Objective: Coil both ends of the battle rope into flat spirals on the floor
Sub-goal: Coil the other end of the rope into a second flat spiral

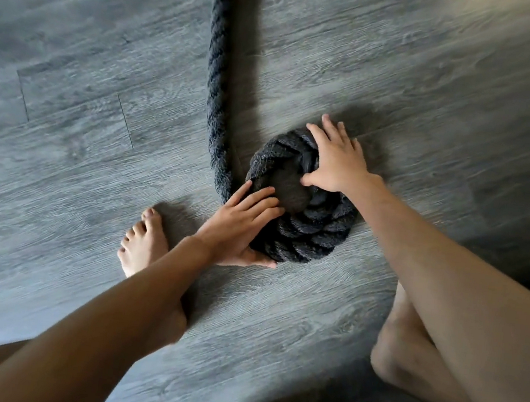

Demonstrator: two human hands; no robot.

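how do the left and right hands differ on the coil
The left hand lies on the near-left of the coil, fingers close together; the right hand on its far-right, fingers spread. Left thumb lies on the floor by the rim; right thumb touches the centre. Both touch the coil.

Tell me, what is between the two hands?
In the head view, the smooth rope end, at the middle of the coil, lies between the left hand and right hand.

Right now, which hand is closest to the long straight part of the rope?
The left hand: its fingers lie where the straight rope bends into the coil. The right hand rests on the coil's other side.
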